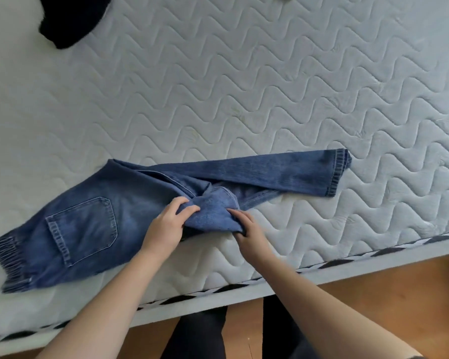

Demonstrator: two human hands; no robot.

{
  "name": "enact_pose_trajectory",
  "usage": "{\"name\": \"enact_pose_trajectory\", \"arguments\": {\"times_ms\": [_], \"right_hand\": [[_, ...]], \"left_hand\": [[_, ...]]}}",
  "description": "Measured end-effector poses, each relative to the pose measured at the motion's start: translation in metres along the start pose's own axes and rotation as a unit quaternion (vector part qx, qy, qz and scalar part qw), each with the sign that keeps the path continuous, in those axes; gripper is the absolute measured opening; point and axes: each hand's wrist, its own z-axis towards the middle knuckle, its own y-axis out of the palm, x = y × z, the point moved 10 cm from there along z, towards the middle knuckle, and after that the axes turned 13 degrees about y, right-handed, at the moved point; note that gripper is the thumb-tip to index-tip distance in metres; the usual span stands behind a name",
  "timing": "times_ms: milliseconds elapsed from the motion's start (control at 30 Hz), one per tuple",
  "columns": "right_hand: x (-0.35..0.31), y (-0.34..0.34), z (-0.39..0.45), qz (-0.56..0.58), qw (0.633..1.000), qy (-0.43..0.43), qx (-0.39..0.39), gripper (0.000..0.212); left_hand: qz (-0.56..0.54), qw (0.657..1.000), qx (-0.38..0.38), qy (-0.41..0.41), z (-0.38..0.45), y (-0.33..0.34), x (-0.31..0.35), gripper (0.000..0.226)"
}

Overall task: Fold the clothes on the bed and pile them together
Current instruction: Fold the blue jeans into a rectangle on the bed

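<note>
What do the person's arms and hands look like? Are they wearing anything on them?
Both arms are bare right up to the bottom of the picture, with no sleeves showing. The left hand and right hand wear no gloves, and no rings, watch or bracelets show. Below, the legs are in dark trousers.

Soft, even daylight fills the scene, brightest at the far left, where the white mattress (244, 86) washes out and loses its quilted pattern. Shadows are faint. Wide-angle distortion bows the near mattress edge, and the picture is slightly soft throughout.
</note>
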Motion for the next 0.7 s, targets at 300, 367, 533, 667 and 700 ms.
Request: {"name": "enact_pose_trajectory", "arguments": {"times_ms": [300,367,533,667,700], "right_hand": [[-0.129,0.147,0.005,-0.006,0.996,-0.044,-0.082,0.046],[-0.147,0.176,0.005,-0.021,0.993,-0.06,-0.102,0.043],[-0.145,0.199,0.024,-0.102,0.989,-0.04,-0.098,0.05],[-0.122,0.159,0.044,-0.159,0.987,-0.028,-0.028,0.051],[-0.114,0.141,0.05,-0.16,0.987,-0.022,-0.007,0.053]], "left_hand": [[0.06,0.97,0.159,-0.172,-0.121,-0.121,-0.154,0.05],[0.06,0.961,0.172,-0.208,-0.149,-0.135,-0.188,0.047],[0.073,0.984,0.019,-0.159,-0.15,-0.092,-0.192,0.055],[0.148,0.975,0.021,-0.161,-0.128,-0.076,-0.171,0.049],[0.159,0.976,0.036,-0.143,-0.117,-0.074,-0.16,0.05]]}}
